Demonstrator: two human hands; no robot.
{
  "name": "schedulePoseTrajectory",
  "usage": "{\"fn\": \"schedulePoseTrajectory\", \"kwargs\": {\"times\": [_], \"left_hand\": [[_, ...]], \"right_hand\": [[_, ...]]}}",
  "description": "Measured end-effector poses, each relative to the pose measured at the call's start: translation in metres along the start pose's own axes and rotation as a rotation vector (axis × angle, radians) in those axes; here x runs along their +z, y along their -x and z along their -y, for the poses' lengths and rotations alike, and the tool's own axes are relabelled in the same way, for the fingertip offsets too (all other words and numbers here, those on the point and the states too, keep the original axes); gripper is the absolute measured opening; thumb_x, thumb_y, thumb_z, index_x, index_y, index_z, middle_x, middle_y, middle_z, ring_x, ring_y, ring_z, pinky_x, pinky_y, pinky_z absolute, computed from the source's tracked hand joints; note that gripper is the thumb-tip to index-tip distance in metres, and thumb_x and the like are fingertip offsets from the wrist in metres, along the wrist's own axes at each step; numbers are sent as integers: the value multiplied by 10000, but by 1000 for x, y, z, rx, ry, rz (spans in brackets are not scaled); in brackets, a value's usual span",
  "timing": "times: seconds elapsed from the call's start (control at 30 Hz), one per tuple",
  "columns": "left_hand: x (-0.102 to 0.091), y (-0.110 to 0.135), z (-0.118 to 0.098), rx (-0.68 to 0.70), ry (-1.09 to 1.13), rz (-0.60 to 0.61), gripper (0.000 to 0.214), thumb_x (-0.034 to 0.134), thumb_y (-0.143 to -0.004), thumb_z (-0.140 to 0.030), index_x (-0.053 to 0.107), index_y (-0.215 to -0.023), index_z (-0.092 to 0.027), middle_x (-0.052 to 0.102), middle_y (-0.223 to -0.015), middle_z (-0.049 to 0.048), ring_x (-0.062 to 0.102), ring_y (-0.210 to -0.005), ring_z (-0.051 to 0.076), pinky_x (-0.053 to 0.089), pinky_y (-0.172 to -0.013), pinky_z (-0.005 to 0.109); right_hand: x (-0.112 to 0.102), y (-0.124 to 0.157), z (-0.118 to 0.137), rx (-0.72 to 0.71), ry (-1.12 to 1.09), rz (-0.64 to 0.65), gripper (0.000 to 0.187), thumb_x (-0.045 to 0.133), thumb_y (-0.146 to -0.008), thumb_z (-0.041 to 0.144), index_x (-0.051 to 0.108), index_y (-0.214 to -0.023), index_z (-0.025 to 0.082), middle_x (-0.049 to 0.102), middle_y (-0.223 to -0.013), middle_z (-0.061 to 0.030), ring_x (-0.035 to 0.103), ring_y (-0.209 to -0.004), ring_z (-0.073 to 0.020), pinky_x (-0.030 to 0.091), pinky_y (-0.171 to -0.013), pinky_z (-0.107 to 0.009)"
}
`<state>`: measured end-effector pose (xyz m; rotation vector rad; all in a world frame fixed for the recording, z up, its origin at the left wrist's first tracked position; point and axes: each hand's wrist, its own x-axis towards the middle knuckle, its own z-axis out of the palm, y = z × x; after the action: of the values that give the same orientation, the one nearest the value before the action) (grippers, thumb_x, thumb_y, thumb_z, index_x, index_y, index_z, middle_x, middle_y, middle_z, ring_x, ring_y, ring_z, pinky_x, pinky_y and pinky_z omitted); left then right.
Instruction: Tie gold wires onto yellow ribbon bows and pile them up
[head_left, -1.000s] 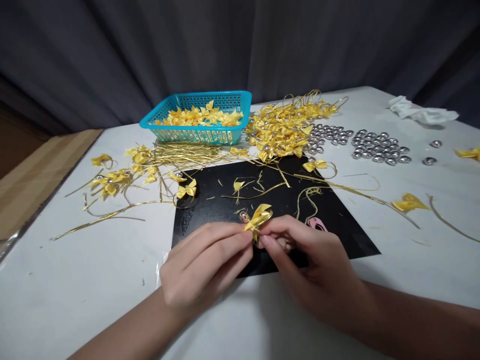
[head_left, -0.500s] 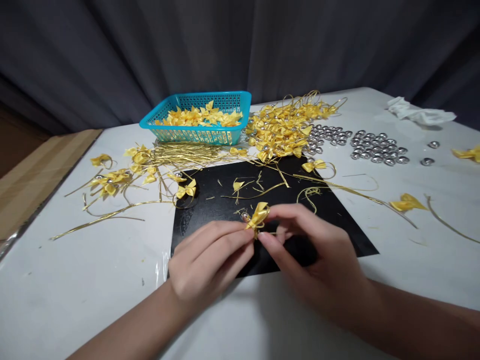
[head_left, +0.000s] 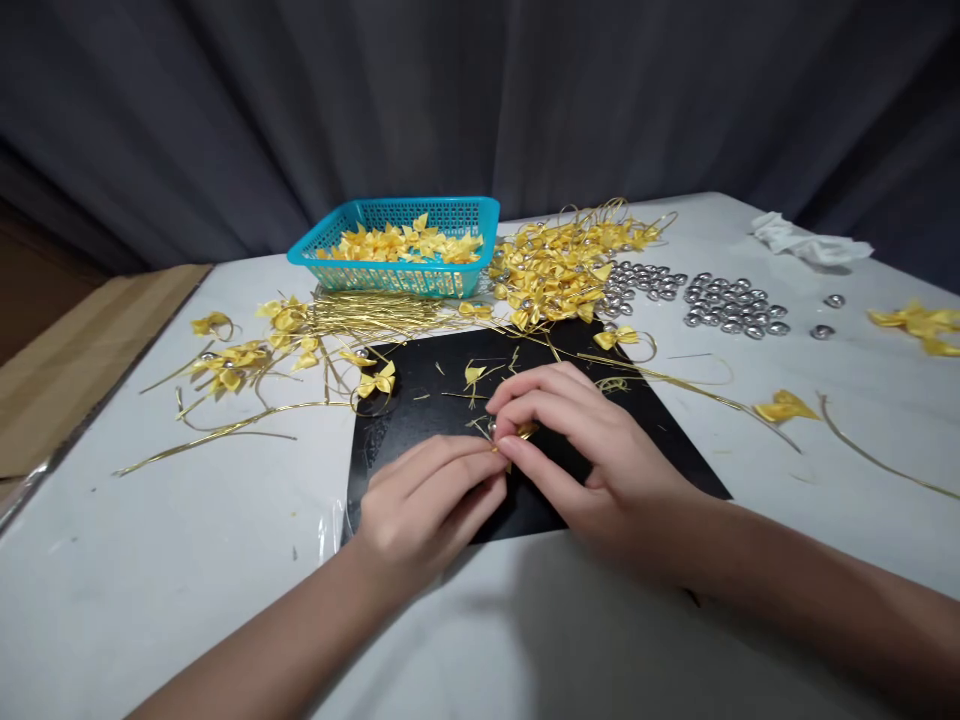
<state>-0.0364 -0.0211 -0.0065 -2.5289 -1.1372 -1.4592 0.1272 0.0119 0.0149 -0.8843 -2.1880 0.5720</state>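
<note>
Over the black mat, my left hand is closed, its thumb and fingertips pinching a small yellow ribbon bow. A silver bead shows at the bow, just above the left fingertips. My right hand curls over the same bow from the right, thumb and fingers closed around it, touching the left fingertips. Most of the bow is hidden behind the right fingers. Wire offcuts and a yellow ribbon scrap lie on the mat beyond the hands.
Behind the mat stands a blue basket of yellow bows. Beside it lie gold wires, a heap of beaded bows and loose silver beads. Finished-looking bows lie left; a white crumpled cloth is back right.
My right hand has moved left and up over the bow, its fingers now covering most of it. The left hand keeps its pinch. The whole view has shifted slightly.
</note>
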Motion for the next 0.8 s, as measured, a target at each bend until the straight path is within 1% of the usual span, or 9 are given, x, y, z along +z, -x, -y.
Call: {"fn": "schedulePoseTrajectory", "kwargs": {"times": [0.07, 0.17, 0.3, 0.4, 0.47, 0.6, 0.7, 0.8], "left_hand": [[1, 0, 1, -6, -1, 5, 87, 641, -734, -40, 650, -788, -108, 718, -751, 80, 673, -680, 121, 549, -692, 174], [2, -1, 3, -21, 0, 3, 89, 637, -734, -43, 644, -778, -121, 718, -743, 70, 677, -680, 127, 554, -692, 186], [4, -1, 6, -28, 25, 4, 86, 625, -744, -51, 638, -773, -130, 715, -736, 65, 675, -675, 129, 555, -682, 198], [5, 0, 7, -49, 40, 7, 87, 611, -758, -56, 633, -775, -139, 712, -735, 54, 669, -671, 121, 553, -669, 194], [5, 0, 7, -67, 44, 6, 88, 609, -759, -59, 631, -776, -143, 710, -734, 47, 667, -670, 121, 552, -663, 197], [5, 1, 7, -86, 45, 13, 76, 611, -756, -61, 634, -771, -132, 702, -721, 46, 662, -669, 120, 551, -658, 197], [6, 0, 8, -97, 44, 15, 76, 606, -759, -54, 633, -762, -125, 698, -714, 50, 660, -666, 118, 551, -660, 199], [6, 0, 8, -107, 41, 22, 79, 606, -759, -55, 631, -772, -129, 697, -722, 50, 659, -669, 118, 550, -653, 202]], "right_hand": [[0, -3, 0, 3, -80, -14, 118, 478, -834, 75, 514, -770, 167, 571, -902, -41, 526, -916, -142, 417, -816, -277], [-1, -9, 3, 32, -195, -52, 111, 469, -840, 82, 506, -770, 160, 548, -898, -53, 538, -865, -130, 452, -766, -252], [-5, -17, 10, 89, -312, -81, 109, 468, -851, 101, 508, -765, 155, 531, -900, -54, 564, -836, -115, 499, -692, -210], [-10, -24, 15, 158, -390, -117, 105, 467, -860, 110, 501, -770, 153, 542, -899, -42, 610, -765, -89, 524, -640, -181], [-15, -29, 20, 232, -433, -118, 91, 475, -863, 115, 509, -785, 148, 569, -857, -31, 637, -710, -80, 538, -616, -168], [-28, -37, 28, 398, -493, -112, 92, 506, -862, 123, 562, -790, 131, 628, -694, -4, 663, -662, -78, 543, -580, -117], [-41, -42, 34, 446, -549, -127, 147, 526, -862, 156, 614, -749, 120, 656, -664, 0, 669, -653, -68, 535, -567, -79], [-52, -46, 39, 473, -538, -62, 195, 538, -862, 207, 653, -722, 133, 674, -714, -8, 686, -702, -105, 545, -558, -102]]}}
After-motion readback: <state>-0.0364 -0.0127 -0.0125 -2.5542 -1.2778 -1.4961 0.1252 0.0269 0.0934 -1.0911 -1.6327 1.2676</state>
